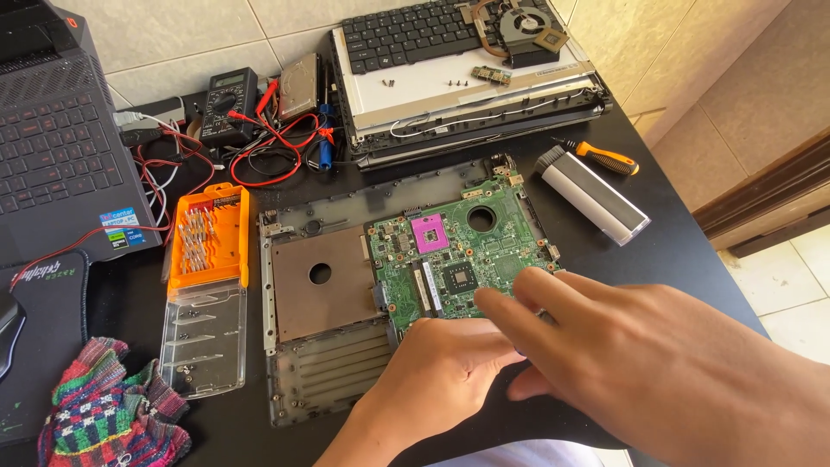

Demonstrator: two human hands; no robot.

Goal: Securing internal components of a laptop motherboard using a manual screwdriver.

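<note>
A green laptop motherboard (458,251) lies in a grey bottom case (320,277) on the black table. My left hand (441,372) rests on the near edge of the board, its fingers curled. Over it lies my right hand (640,346), fingers stretched left, fingertips touching the board's near right part. Whether either hand grips something small is hidden under the fingers.
An orange bit holder with a clear lid (207,285) sits left of the case. A multimeter (229,104) with red leads, a stripped laptop with keyboard (458,69), an orange screwdriver (605,157), a white and grey block (592,192), a black laptop (60,138) and a colourful cloth (104,406) surround it.
</note>
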